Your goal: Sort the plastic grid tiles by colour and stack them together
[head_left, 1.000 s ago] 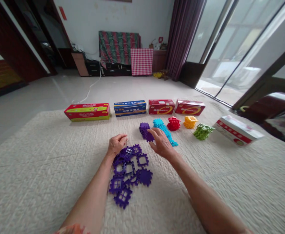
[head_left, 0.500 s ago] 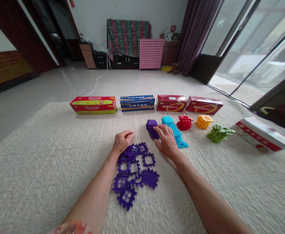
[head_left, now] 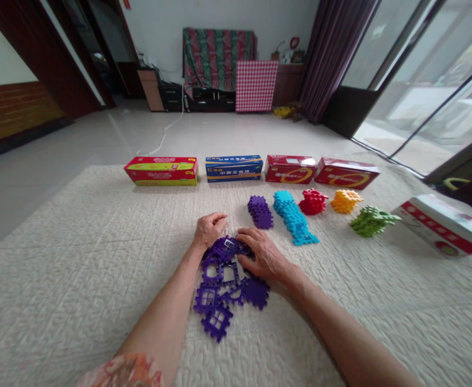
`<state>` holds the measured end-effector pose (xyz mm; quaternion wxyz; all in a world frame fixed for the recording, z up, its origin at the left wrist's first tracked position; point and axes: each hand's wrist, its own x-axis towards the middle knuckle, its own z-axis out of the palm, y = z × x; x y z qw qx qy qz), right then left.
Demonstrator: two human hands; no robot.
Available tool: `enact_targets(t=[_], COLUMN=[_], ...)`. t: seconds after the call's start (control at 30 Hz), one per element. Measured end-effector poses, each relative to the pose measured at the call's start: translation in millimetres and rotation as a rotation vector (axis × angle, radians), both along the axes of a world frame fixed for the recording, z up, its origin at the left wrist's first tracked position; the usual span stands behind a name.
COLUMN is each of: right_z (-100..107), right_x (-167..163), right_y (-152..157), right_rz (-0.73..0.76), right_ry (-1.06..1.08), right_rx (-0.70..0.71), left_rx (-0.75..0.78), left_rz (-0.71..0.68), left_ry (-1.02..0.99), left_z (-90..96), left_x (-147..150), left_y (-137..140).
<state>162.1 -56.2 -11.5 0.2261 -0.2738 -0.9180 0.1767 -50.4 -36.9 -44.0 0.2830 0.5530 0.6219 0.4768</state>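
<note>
Beside the upper edge of a loose spread of purple interlocking toy tiles (head_left: 256,293) rests my left hand (head_left: 211,228), fingers curled together with nothing visible in them. My right hand (head_left: 262,252) reaches over the right side of the spread, thumb and fingers apart, partly hiding the tiles beneath. Some tiles have window cut-outs, such as the purple window tile (head_left: 217,319) at the near end. Beyond my right hand stands a leaning purple stack (head_left: 260,212). A light blue stack (head_left: 292,216) slants next to it.
Red tiles (head_left: 312,202), yellow tiles (head_left: 345,201) and green tiles (head_left: 371,221) stand in piles rightward. Behind lie a red-yellow box (head_left: 161,172), a blue box (head_left: 234,170) and two dark red boxes (head_left: 290,170). A white-red box (head_left: 441,226) sits at the right on the quilted cover (head_left: 70,258).
My right hand has moved from the purple stack back toward me and left, onto the loose purple tiles. My left hand stays by the spread. The view has shifted slightly.
</note>
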Motion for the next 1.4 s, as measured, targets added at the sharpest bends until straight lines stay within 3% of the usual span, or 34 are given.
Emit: enact_targets(t=[0.8, 1.07, 1.4], right_z=[-0.2, 2.3, 15.0], right_x=[3.6, 14.2, 47.6], right_y=[4.4, 18.2, 46.4], right_rz=[-0.097, -0.257, -0.314], right_ry=[0.205, 0.112, -0.032], right_rx=[-0.041, -0.040, 0.119], left_rx=[0.018, 0.004, -0.002], left_rz=[-0.014, -0.004, 0.004], left_ry=[0.028, 0.009, -0.006], left_z=[1.5, 3.6, 4.8], left_x=[1.4, 1.9, 3.4], left_y=[-0.5, -1.1, -1.2])
